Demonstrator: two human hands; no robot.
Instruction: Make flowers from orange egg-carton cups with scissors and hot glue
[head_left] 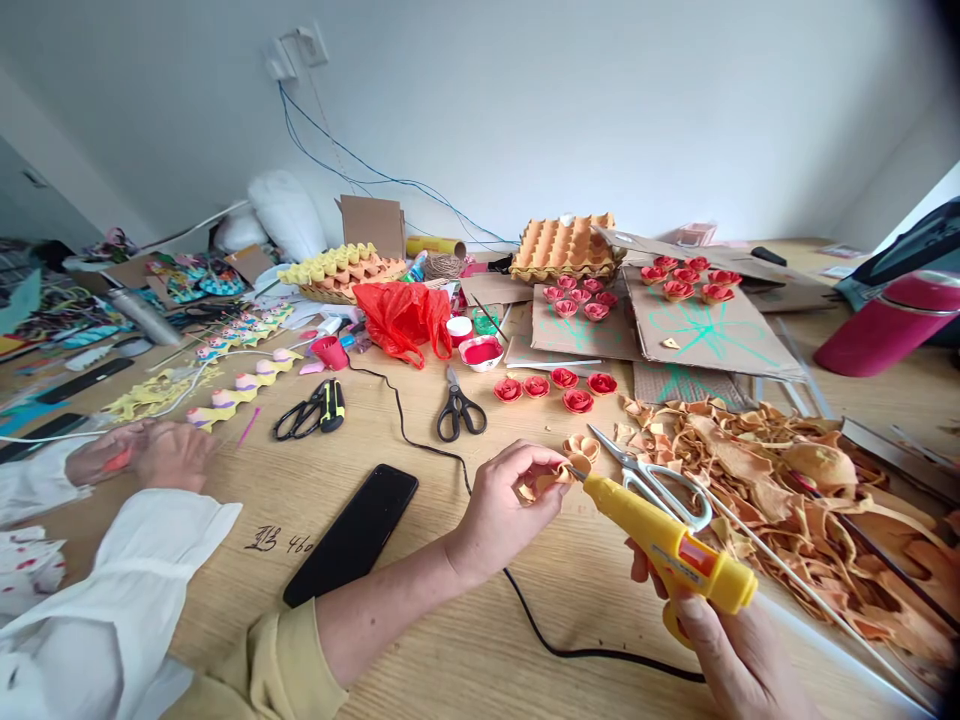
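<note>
My left hand (504,505) pinches a small tan egg-carton flower piece (546,480) just above the wooden table (450,640). A yellow glue gun (670,545) is gripped in my right hand (731,650), and its nozzle tip touches that piece. The gun's black cord (540,630) trails across the table under my left wrist. Silver scissors (652,480) lie right behind the gun, and another unpainted paper flower (581,447) rests near my fingers.
A heap of torn carton scraps (795,490) fills the right side. Painted red paper roses (555,385), black scissors (457,408), a black phone (352,533), a red bag (401,318) and egg trays (564,245) lie beyond. Another person's hand (146,452) in a white sleeve rests at left.
</note>
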